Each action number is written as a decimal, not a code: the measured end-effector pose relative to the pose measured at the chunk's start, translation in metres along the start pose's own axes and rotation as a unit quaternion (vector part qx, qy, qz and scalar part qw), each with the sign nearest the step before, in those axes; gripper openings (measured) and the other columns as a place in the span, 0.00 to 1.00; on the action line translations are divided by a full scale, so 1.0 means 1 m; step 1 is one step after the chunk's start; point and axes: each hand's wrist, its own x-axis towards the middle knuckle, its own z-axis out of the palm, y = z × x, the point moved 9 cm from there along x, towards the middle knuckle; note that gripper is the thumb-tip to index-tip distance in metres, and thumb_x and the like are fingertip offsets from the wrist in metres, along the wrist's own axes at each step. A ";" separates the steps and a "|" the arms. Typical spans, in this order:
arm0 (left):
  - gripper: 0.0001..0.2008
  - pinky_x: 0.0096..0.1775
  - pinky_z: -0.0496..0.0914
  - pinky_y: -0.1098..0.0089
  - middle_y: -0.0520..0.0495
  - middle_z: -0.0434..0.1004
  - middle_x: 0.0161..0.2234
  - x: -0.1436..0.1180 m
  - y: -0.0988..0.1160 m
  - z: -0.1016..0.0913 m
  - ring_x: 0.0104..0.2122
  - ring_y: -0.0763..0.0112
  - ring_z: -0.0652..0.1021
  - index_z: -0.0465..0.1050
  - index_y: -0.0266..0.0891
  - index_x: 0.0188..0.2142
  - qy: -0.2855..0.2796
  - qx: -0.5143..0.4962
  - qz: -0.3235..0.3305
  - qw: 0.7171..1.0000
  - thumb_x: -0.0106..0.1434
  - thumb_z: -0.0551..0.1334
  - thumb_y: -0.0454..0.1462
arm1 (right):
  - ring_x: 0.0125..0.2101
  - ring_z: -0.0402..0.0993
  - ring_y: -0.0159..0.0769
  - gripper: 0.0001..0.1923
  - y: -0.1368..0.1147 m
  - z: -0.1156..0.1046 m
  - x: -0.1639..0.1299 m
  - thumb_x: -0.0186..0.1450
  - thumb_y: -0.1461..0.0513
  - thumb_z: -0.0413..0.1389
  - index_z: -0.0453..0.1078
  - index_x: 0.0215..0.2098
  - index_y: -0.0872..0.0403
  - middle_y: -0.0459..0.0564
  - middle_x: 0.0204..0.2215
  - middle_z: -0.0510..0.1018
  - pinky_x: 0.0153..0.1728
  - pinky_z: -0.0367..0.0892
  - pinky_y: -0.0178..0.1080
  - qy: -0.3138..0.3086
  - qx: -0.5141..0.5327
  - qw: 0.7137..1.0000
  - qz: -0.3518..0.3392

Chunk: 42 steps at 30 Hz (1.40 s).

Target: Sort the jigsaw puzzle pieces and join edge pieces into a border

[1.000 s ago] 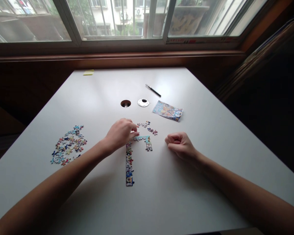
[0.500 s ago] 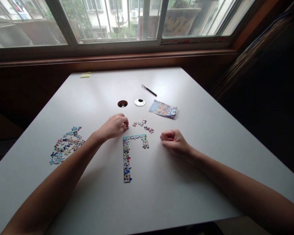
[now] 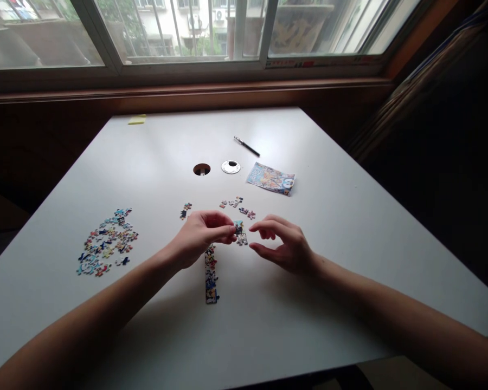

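Observation:
My left hand (image 3: 205,235) pinches a small puzzle piece (image 3: 238,229) between thumb and forefinger, above the joined puzzle strip (image 3: 210,276). The hand covers most of the strip's top row; its left column runs down towards me. To the right, my right hand (image 3: 282,238) has its thumb and fingers apart, with nothing between them, facing the held piece. Just beyond the hands lie several loose puzzle pieces (image 3: 247,213). Two or so more pieces (image 3: 185,210) rest past my left wrist.
A heap of puzzle pieces (image 3: 108,244) spreads at the left of the white table (image 3: 309,330). Farther back are a picture sheet (image 3: 271,179), a pen (image 3: 246,146), a round metal cover (image 3: 231,167), a table hole (image 3: 201,169) and a yellow note (image 3: 137,119).
My left hand has moved right and nearer to me, carrying a puzzle piece over the joined strip. My right hand has opened from a fist and shifted slightly left.

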 end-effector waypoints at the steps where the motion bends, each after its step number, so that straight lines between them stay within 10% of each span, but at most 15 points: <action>1: 0.12 0.35 0.73 0.72 0.46 0.80 0.27 0.000 0.000 0.001 0.29 0.73 0.79 0.77 0.32 0.32 -0.006 0.000 -0.003 1.000 0.54 0.74 0.37 | 0.29 0.66 0.31 0.15 0.000 0.000 0.000 0.63 0.65 0.63 0.71 0.48 0.52 0.46 0.29 0.70 0.31 0.67 0.35 0.002 -0.006 1.000 0.000; 23: 0.08 0.39 0.75 0.67 0.45 0.80 0.31 -0.002 -0.004 0.015 0.33 0.68 0.80 0.77 0.34 0.36 -0.059 0.097 0.017 0.993 0.61 0.68 0.39 | 0.28 0.69 0.31 0.07 0.002 0.003 0.001 0.62 0.65 0.62 0.74 0.39 0.53 0.47 0.29 0.72 0.30 0.68 0.35 0.008 -0.015 1.000 0.008; 26: 0.06 0.41 0.73 0.64 0.44 0.80 0.35 -0.004 0.021 0.004 0.36 0.66 0.79 0.77 0.37 0.37 -0.007 0.288 0.173 0.942 0.64 0.62 0.38 | 0.28 0.69 0.32 0.05 0.019 -0.002 0.002 0.61 0.64 0.63 0.74 0.36 0.53 0.46 0.27 0.72 0.31 0.67 0.36 0.012 -0.030 0.998 0.058; 29: 0.05 0.46 0.70 0.61 0.44 0.80 0.38 -0.019 0.038 0.006 0.41 0.63 0.75 0.77 0.40 0.35 0.033 0.444 0.348 0.825 0.63 0.61 0.34 | 0.27 0.68 0.31 0.04 0.044 -0.005 0.001 0.61 0.62 0.63 0.75 0.35 0.53 0.46 0.27 0.73 0.28 0.65 0.35 0.000 -0.030 0.988 0.148; 32: 0.08 0.49 0.67 0.60 0.46 0.80 0.40 -0.026 0.026 0.015 0.45 0.61 0.73 0.76 0.42 0.39 -0.007 0.513 0.399 0.760 0.62 0.60 0.31 | 0.29 0.68 0.33 0.04 0.048 0.000 0.002 0.61 0.62 0.62 0.75 0.35 0.53 0.47 0.27 0.73 0.31 0.66 0.36 -0.033 -0.025 0.987 0.155; 42: 0.14 0.53 0.61 0.58 0.49 0.81 0.47 -0.030 0.016 0.024 0.52 0.58 0.72 0.76 0.43 0.45 -0.055 0.554 0.412 0.721 0.61 0.60 0.30 | 0.31 0.67 0.36 0.03 0.020 0.025 0.000 0.61 0.63 0.62 0.73 0.34 0.53 0.48 0.27 0.74 0.36 0.66 0.40 -0.157 -0.037 0.987 0.017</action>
